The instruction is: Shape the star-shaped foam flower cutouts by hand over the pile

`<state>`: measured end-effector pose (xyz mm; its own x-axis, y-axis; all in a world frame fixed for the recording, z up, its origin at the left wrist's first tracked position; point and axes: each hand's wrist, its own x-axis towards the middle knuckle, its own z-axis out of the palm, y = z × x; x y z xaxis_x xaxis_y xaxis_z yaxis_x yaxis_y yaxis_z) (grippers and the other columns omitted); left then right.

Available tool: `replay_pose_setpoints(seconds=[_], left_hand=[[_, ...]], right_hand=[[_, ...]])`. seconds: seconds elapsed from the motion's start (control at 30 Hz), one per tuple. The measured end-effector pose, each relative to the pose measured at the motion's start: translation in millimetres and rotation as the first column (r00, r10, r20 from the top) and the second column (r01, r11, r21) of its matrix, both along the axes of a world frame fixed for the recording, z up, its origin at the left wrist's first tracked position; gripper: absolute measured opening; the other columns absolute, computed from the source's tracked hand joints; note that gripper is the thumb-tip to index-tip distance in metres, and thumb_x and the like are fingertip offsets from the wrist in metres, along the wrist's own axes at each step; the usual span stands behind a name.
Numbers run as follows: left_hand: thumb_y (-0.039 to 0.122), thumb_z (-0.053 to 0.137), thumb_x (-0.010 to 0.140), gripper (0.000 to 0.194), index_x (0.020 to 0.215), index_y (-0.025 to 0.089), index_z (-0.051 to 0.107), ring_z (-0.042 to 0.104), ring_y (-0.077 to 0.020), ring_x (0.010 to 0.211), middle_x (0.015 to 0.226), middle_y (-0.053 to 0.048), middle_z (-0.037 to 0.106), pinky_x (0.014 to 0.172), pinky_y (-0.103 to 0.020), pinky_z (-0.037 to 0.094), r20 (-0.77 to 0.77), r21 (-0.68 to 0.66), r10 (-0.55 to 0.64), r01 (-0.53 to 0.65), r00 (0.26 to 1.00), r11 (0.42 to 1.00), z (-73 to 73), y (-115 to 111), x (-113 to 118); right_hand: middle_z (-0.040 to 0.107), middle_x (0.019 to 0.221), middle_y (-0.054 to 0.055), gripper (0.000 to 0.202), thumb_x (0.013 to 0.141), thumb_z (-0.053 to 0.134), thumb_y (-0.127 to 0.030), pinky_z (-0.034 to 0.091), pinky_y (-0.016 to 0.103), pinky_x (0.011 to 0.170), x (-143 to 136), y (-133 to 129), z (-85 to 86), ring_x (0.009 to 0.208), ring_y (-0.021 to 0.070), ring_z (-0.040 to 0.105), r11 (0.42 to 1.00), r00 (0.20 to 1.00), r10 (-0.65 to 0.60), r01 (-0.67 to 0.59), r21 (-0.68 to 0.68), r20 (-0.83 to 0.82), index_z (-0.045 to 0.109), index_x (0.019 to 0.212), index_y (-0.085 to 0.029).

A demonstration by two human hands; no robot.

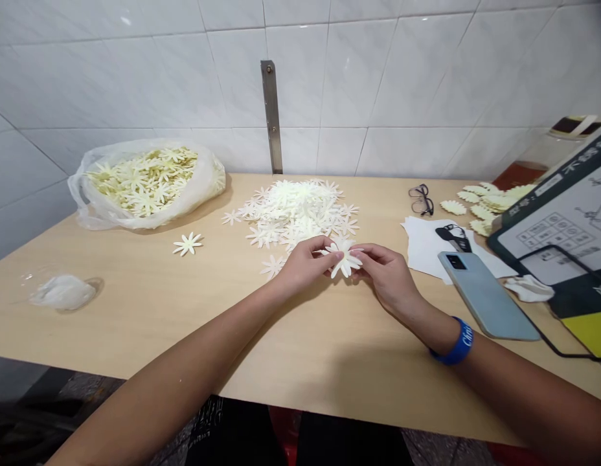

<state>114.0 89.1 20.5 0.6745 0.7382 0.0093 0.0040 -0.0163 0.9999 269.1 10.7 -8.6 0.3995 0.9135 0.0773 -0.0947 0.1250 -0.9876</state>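
Between my two hands is a white artificial flower (346,260) with long narrow petals, held just above the table. My left hand (307,264) pinches its left side with thumb and forefinger. On the other side my right hand (385,270) has its fingers closed on the petals. Whether the flower is one layer or several I cannot tell. Right behind my hands lies a heap of loose white petal pieces (295,207), spread out at its edges. A single flower piece (188,244) rests apart on the left.
A plastic bag (210,178) of pale yellow flower pieces stands back left, with a clear bag of white material (65,292) before it. To the right are glasses (421,199), paper (419,243), a phone (487,294), cream petal pieces (497,202) and a leaning printed box (567,226).
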Motion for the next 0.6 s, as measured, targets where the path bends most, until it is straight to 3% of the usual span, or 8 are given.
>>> replay_pose_setpoints(seconds=[0.13, 0.33, 0.5, 0.6], left_hand=[[0.033, 0.067, 0.08, 0.023, 0.077, 0.016, 0.052, 0.056, -0.009, 0.055, 0.065, -0.001, 0.063, 0.057, -0.023, 0.044, 0.031, -0.114, -0.047, 0.05, 0.998, 0.992, 0.8, -1.4, 1.2], [0.033, 0.08, 0.067, 0.035, 0.088, 0.015, 0.059, 0.057, -0.0097, 0.056, 0.062, 0.0, 0.064, 0.063, -0.026, 0.048, 0.071, -0.192, -0.028, 0.041, 0.997, 0.981, -4.4, 4.5, 1.8], [0.029, 0.08, 0.069, 0.026, 0.075, 0.013, 0.061, 0.06, -0.01, 0.064, 0.073, -0.003, 0.066, 0.07, -0.027, 0.049, 0.124, -0.287, 0.009, 0.027, 0.992, 0.958, -6.5, 8.0, -0.5], [0.02, 0.077, 0.07, 0.024, 0.071, 0.014, 0.054, 0.066, -0.0141, 0.076, 0.082, -0.007, 0.069, 0.076, -0.029, 0.05, 0.177, -0.399, 0.036, 0.038, 0.984, 0.916, -4.5, 7.1, -0.8]], right_hand=[[0.066, 0.069, 0.002, 0.025, 0.075, 0.076, -0.043, 0.05, 0.026, 0.048, 0.4, -0.6, -0.6, 0.055, 0.0135, 0.059, 1.0, 0.999, -0.017, 0.017, 0.001, 0.035, 0.075, 0.082, -0.019], [0.062, 0.063, -0.001, 0.021, 0.077, 0.074, -0.04, 0.049, 0.026, 0.048, -0.8, -2.0, 3.5, 0.052, 0.0118, 0.055, 0.999, 0.999, -0.031, 0.029, 0.046, 0.044, 0.072, 0.078, -0.019], [0.061, 0.062, -0.001, 0.022, 0.075, 0.075, -0.04, 0.048, 0.024, 0.051, 4.7, 0.6, 7.3, 0.055, 0.0117, 0.056, 0.997, 0.996, -0.067, 0.069, 0.033, -0.065, 0.067, 0.076, -0.019], [0.061, 0.062, -0.001, 0.023, 0.073, 0.077, -0.04, 0.049, 0.024, 0.052, 7.0, 2.3, 8.5, 0.057, 0.0121, 0.057, 1.0, 0.988, -0.015, 0.016, 0.005, -0.155, 0.065, 0.076, -0.02]])
